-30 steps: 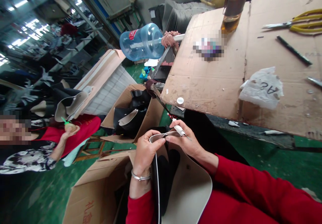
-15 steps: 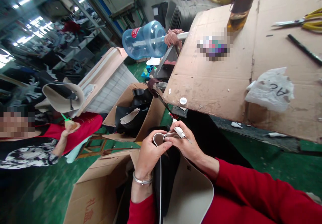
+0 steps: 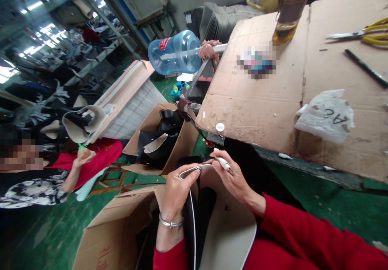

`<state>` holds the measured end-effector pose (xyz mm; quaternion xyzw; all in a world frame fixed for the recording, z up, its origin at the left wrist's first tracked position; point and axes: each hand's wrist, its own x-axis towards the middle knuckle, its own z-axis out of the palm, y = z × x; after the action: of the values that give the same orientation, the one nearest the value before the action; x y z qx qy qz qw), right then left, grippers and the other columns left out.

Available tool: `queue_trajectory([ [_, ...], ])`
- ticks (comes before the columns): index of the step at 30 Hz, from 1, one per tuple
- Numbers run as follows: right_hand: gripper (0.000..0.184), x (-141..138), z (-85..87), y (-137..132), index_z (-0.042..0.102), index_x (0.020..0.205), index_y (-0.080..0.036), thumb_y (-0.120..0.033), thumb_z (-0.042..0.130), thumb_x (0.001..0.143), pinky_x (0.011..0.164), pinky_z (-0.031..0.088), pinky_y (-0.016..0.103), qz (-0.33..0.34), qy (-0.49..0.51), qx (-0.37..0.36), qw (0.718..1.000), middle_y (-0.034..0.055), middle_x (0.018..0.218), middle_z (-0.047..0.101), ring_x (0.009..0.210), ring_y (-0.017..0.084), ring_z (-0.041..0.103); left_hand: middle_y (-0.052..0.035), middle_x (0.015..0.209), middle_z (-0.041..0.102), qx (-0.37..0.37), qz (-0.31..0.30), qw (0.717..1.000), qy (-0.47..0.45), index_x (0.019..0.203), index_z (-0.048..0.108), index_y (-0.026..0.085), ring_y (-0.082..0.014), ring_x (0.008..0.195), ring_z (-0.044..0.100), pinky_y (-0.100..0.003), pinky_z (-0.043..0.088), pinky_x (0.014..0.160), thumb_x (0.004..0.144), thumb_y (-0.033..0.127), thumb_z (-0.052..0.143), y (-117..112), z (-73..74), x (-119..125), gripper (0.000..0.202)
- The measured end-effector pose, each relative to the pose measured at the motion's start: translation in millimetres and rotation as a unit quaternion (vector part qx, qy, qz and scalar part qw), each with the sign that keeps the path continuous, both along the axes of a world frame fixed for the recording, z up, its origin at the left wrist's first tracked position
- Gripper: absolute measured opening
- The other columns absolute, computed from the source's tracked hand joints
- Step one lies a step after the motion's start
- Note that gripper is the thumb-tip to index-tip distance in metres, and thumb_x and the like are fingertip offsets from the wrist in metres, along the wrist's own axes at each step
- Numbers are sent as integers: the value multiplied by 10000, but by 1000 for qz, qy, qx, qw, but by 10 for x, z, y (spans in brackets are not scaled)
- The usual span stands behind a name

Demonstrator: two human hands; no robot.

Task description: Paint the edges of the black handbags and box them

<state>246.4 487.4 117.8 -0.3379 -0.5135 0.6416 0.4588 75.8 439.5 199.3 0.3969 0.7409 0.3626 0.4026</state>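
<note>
A curved black piece with a beige lining [image 3: 228, 221] and a pale edge stands across the lap, looped at its top. My left hand [image 3: 178, 187] is closed on the left part of its upper rim, thumb pressing inside. My right hand [image 3: 232, 177] is at the rim's right side, fingertips touching the lining's upper edge. Tucked in that hand is a slim white-handled tool [image 3: 222, 163], its thin metal end pointing toward the wrist; its exact kind I cannot make out.
An open cardboard box [image 3: 109, 229] stands at lower left; another box [image 3: 188, 144] holds black pieces. The cardboard-covered table [image 3: 257, 104] carries yellow-handled scissors [image 3: 370, 33], a pen [image 3: 365, 68], a crumpled plastic bag [image 3: 327, 116] and a drink bottle [image 3: 291, 11]. A co-worker in red [image 3: 100, 152] sits left.
My right hand has moved slightly right and down, away from my left thumb. The rim's loop has opened wider between my hands. The co-worker's beige-lined piece has shifted right.
</note>
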Motion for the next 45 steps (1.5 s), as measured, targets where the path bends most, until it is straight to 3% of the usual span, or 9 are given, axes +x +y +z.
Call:
queue_trajectory([
  [4,433,190,-112,95,611,1394,-319,-532,631,1018,842,561,362,-7,12,79,997,75,1232,692,1009,258,710,-69,884,817,-12,9,1000,15,865,824,185,-269,871,744,-321,555,792,756,385,812,52,-30,1,228],
  [8,412,385,-45,223,654,1384,-349,-539,624,1019,719,538,370,-82,-46,219,971,73,1064,728,851,249,676,-63,825,799,-7,-4,1000,18,820,806,176,-262,811,722,-318,542,740,749,393,793,147,-76,61,229],
  [11,358,531,107,386,711,1306,-313,-519,611,1030,725,547,383,-142,-63,264,952,87,1068,749,867,266,687,-59,814,792,0,-17,1000,1,803,797,173,-257,811,714,-313,533,737,757,379,777,235,-106,141,212],
  [15,220,675,256,710,776,1070,-251,-420,643,1021,779,565,361,-202,-104,190,955,68,1029,765,872,250,711,-67,816,796,6,-37,999,-12,833,803,166,-265,804,718,-322,530,731,757,384,776,383,-126,250,232],
  [20,224,698,280,953,772,983,-222,-439,759,931,658,546,287,-191,-137,149,960,43,939,769,785,218,706,-80,827,806,14,-47,999,-20,841,810,165,-285,824,736,-339,541,756,745,364,777,574,-162,355,224],
  [28,223,637,222,926,763,991,-225,-442,720,968,705,555,307,-184,-181,162,952,46,931,760,784,219,705,-98,826,810,13,-65,995,-75,800,811,159,-287,825,751,-334,562,758,727,316,787,708,-273,432,175],
  [36,205,619,171,976,777,1003,-261,-455,736,956,777,568,353,-160,-220,183,945,55,997,771,867,255,721,-96,830,811,3,-76,994,-82,797,803,163,-290,836,751,-341,553,769,716,329,779,765,-287,377,186],
  [45,194,608,211,958,772,989,-237,-423,725,961,690,539,299,-181,-184,154,954,34,944,760,790,213,698,-89,824,813,8,-60,996,-71,798,804,177,-297,831,759,-355,571,775,699,348,789,741,-293,315,197],
])
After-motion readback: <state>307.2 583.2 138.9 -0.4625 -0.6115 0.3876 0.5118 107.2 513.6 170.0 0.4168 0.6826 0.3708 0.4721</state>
